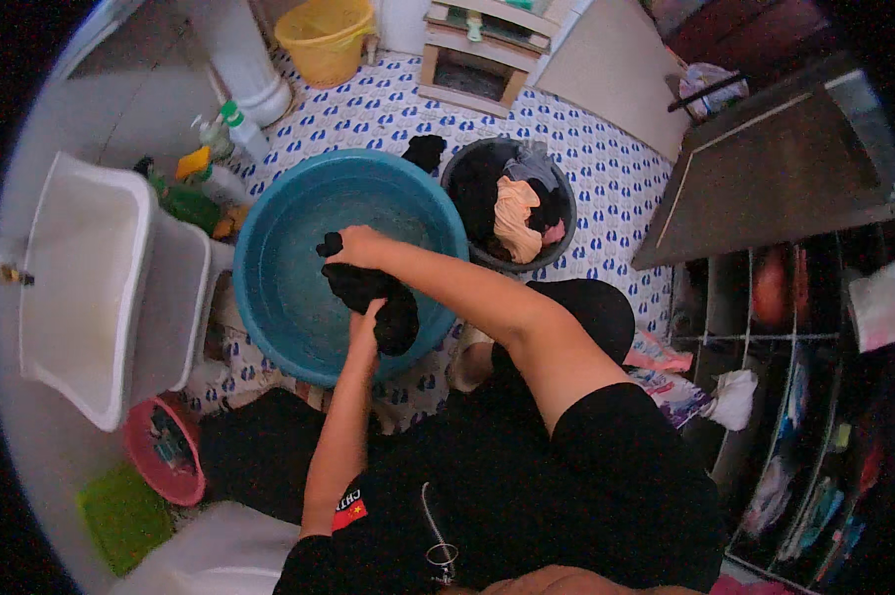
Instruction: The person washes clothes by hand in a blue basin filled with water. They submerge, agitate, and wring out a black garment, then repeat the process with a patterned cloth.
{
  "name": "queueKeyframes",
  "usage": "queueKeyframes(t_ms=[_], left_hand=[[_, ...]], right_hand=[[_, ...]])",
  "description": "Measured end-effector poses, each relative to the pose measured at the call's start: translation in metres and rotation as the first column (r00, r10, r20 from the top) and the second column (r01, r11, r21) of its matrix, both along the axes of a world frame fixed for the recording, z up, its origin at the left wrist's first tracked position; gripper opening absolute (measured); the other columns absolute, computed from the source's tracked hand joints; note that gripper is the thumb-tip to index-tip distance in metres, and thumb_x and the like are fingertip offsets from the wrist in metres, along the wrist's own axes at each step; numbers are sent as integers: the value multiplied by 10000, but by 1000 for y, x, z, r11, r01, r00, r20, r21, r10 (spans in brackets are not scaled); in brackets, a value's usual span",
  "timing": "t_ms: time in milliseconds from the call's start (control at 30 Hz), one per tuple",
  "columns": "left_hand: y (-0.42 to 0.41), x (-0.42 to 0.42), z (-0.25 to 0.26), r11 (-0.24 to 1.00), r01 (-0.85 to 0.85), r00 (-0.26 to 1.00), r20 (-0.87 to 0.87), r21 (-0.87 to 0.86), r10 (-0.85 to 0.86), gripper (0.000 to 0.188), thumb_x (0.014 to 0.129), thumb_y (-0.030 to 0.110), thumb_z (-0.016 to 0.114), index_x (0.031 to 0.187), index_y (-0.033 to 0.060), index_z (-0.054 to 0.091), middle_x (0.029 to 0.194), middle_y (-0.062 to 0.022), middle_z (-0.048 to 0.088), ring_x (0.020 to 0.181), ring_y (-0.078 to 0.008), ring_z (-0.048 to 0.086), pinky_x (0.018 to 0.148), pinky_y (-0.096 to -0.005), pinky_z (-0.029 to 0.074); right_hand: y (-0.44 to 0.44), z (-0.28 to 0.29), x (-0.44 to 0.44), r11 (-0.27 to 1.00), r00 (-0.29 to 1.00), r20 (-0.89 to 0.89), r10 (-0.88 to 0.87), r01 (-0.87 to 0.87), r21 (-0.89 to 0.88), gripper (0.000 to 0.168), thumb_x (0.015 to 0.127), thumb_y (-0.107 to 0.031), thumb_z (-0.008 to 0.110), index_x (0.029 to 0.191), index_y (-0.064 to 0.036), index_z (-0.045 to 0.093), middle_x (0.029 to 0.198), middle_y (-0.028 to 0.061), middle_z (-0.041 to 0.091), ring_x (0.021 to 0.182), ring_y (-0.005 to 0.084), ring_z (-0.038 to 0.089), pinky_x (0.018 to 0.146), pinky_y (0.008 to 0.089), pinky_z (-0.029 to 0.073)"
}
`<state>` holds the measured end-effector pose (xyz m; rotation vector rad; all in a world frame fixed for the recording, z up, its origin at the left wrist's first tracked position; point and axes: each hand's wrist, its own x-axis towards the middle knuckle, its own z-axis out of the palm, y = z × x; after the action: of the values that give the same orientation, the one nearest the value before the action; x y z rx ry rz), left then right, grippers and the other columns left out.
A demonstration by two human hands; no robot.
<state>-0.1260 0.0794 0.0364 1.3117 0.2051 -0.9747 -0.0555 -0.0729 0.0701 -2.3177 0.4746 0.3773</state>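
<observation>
A bunched black cloth [362,288] is held between both hands over a round blue plastic basin [447,223] with water in it. My right hand [360,245] grips its upper end, and a small black tuft pokes out past the fingers. Lower down, my left hand [366,321] is closed around the cloth, with a thick fold hanging at its right side. Just right of the basin, a dark round tub [570,223] holds dark clothing, a peach-coloured garment [518,219] and a grey one. Another small black cloth [425,152] lies at the basin's far rim.
At left are a white washbasin [83,282], several plastic bottles [245,134] and a pink bucket [166,454]. A yellow bucket [325,41] and a wooden stool [485,59] stand at the back on the patterned floor [380,104]. Wire shelving [760,338] lines the right side.
</observation>
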Motion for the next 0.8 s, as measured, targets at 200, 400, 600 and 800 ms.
queueKeyframes(t_ms=[200, 400, 600, 800], left_hand=[[-11, 7, 46, 928, -100, 912, -406, -358, -58, 468, 829, 366, 562, 1177, 55, 540, 1052, -100, 630, 919, -269, 619, 821, -400, 512], [-29, 18, 119, 814, -214, 889, -454, -540, -67, 482, 831, 339, 596, 1233, 84, 521, 1123, -96, 619, 986, -266, 615, 883, -399, 501], [-89, 19, 127, 875, -72, 935, -339, -480, -109, 526, 819, 325, 627, 1266, 77, 498, 1142, -101, 612, 1012, -267, 606, 906, -393, 486], [-161, 22, 138, 854, 85, 901, -326, -513, -286, 545, 816, 323, 640, 1279, 73, 498, 1188, -102, 602, 1046, -258, 600, 917, -397, 478]], right_hand=[[-64, -29, 13, 993, 996, 48, 75, -79, 93, 851, 695, -675, 621, 1166, 32, 571, 1181, 254, 573, 1095, 396, 547, 949, 420, 429], [-141, 82, -19, 972, 991, 75, 111, -123, 198, 994, 698, -715, 612, 1307, 51, 443, 1257, 239, 526, 1161, 343, 515, 982, 372, 406], [-285, -19, -120, 989, 994, 73, -80, 89, -120, 609, 775, -537, 650, 1149, -59, 593, 1004, 194, 645, 914, 319, 627, 802, 365, 489], [-259, -99, -241, 904, 952, -60, -300, 264, -336, 764, 713, -526, 704, 1300, -105, 455, 1082, 190, 606, 985, 358, 599, 829, 408, 489]])
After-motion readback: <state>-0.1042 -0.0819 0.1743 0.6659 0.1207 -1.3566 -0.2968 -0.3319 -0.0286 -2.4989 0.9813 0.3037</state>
